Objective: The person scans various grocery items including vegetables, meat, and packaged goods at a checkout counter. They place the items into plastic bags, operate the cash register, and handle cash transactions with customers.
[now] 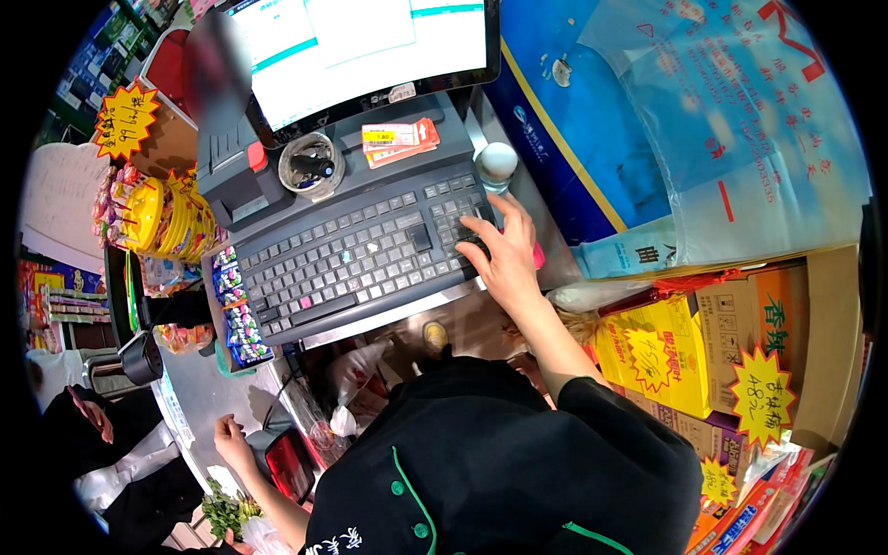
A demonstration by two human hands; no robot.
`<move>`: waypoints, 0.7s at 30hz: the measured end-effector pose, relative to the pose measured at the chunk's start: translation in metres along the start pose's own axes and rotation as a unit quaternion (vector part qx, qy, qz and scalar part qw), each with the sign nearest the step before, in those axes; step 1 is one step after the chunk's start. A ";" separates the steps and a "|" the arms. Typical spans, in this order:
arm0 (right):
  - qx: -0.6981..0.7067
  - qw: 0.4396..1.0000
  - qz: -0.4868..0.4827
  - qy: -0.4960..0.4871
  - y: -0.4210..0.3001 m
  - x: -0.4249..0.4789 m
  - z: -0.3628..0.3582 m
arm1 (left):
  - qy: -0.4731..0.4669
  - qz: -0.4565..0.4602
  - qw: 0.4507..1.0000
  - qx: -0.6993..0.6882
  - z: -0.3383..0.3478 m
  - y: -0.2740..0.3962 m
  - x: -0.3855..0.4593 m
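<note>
Over the number pad of the black keyboard (333, 267) is my right hand (510, 260), fingers spread and bent, the tips at or just above the keys. Nothing is held in it. My left hand (232, 438) is at the lower left above the metal counter (201, 388), its fingers curled; I cannot tell whether anything is inside them. Close beside that forearm stands a red and black device (288, 465), perhaps a scanner. Behind the keyboard rises a lit monitor (368, 41), above a plastic cup of pens (311, 166) and several price tags (399, 141).
Left of the keyboard are a box of wrapped candies (239, 319) and a yellow lollipop stand (156, 215). Another person's hand (94, 416) is across the counter; leafy greens (225, 510) are below. At right lie a plastic bag (756, 139) and cardboard cartons (742, 312).
</note>
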State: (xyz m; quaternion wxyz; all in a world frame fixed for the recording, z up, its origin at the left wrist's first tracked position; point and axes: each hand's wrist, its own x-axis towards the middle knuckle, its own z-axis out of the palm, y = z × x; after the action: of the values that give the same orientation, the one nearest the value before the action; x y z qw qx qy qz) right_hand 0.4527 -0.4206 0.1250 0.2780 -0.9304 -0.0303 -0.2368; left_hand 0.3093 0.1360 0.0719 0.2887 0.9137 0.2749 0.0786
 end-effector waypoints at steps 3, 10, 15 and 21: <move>0.010 1.000 0.006 0.000 0.000 -0.001 0.001 | -0.004 -0.007 1.000 -0.008 -0.001 -0.001 0.000; 0.021 0.999 0.036 0.003 0.000 -0.005 0.002 | -0.005 -0.010 1.000 -0.016 -0.002 0.004 0.000; 0.011 1.000 0.022 0.005 0.001 -0.007 0.005 | -0.005 -0.013 1.000 -0.021 -0.001 0.004 0.000; 0.020 0.999 0.028 0.014 0.001 -0.006 0.003 | -0.002 -0.013 1.000 -0.022 -0.001 0.005 0.000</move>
State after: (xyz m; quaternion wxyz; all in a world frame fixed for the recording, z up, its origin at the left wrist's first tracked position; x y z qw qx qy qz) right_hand 0.4493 -0.4196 0.1191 0.3033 -0.9218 -0.0051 -0.2414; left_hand 0.3108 0.1332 0.0756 0.3106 0.9036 0.2843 0.0796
